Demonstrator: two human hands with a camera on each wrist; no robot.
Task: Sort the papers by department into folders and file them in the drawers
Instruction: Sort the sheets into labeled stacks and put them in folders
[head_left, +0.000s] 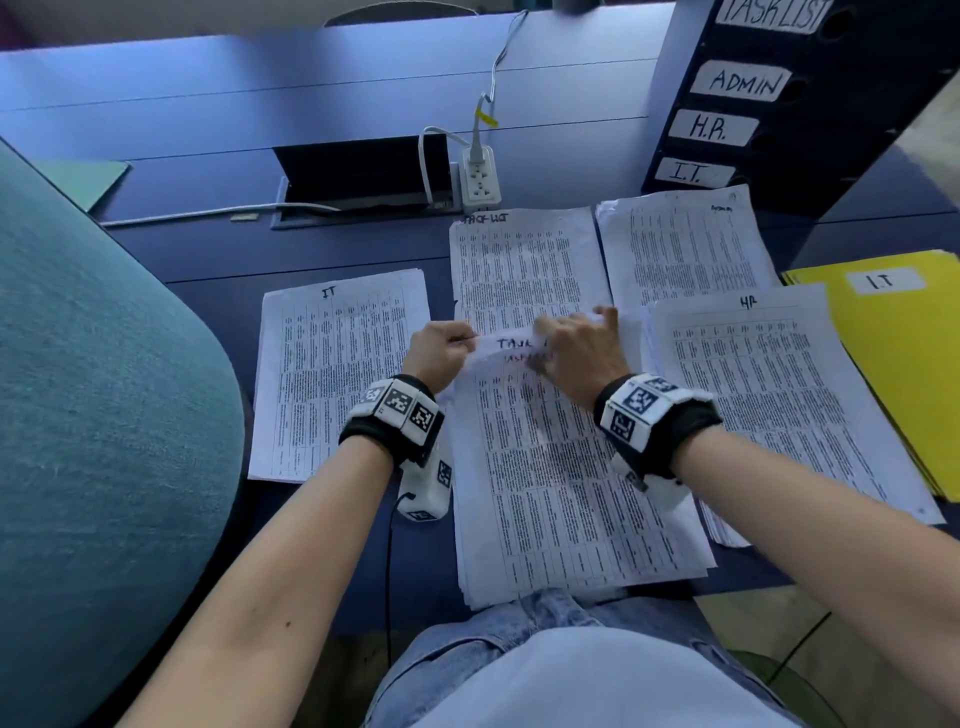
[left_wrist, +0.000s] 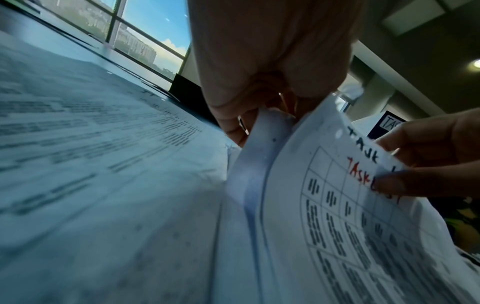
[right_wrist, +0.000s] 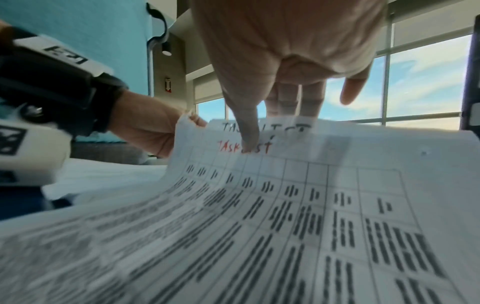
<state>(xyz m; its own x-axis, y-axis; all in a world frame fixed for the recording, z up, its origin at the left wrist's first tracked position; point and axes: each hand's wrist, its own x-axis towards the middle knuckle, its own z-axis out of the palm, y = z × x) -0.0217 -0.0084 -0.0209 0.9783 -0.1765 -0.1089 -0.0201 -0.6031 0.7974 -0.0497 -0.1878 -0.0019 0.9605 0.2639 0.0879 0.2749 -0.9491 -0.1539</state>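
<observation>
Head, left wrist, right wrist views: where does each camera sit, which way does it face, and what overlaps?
Head: worn on the head, looking down at the desk; both forearms, left hand and right hand show.
Left wrist: under the left wrist, looking along the hand at fingers pinching the task list sheet.
Right wrist: under the right wrist, facing the windows; its thumb rests on that sheet.
All three share the lifted sheet; each wrist view shows the other hand.

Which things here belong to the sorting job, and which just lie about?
Job: white printed paper piles; lifted sheet marked TASK LIST; yellow card folders labelled I.T; dark labelled drawer unit.
Lying about: white power strip; green folder.
</observation>
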